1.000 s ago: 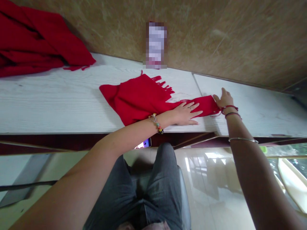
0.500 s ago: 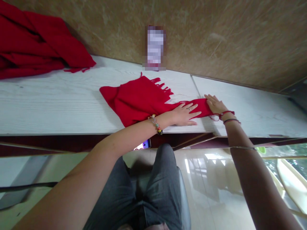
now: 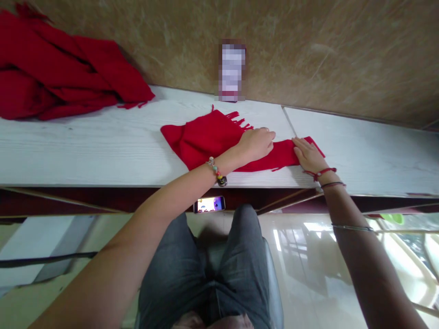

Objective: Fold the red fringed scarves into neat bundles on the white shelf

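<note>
Person seated at a white table (image 3: 85, 157), both hands on one red scarf (image 3: 209, 139); the scarf lies under and between the hands, its broad part to the left of the left hand, its narrow strip passing beneath the right. Right hand (image 3: 310, 154) laid flat near the strip's far end, fingers extended and together, not clenched; it seems to serve as a weight, keeping the cloth from sliding or creasing. Left hand (image 3: 257, 144) rests over the middle of the scarf, fingers curled under; whether they pinch cloth cannot be told, the fingertips being hidden; the bent posture suggests handling of an edge rather than plain pressing. Fringe (image 3: 242, 121) just beyond the left hand, pointing away from the person; loose, perhaps left so to keep it out of the folds. Red pile (image 3: 78, 75) well to the left of both hands, against the wall (image 3: 343, 59); apparently set there to leave working room. Beyond the hands, a blurred oblong (image 3: 232, 68) by the wall, unreadable; nearer the person than the left hand, a lit phone (image 3: 210, 204) below the table's edge, probably placed for easy viewing.
</note>
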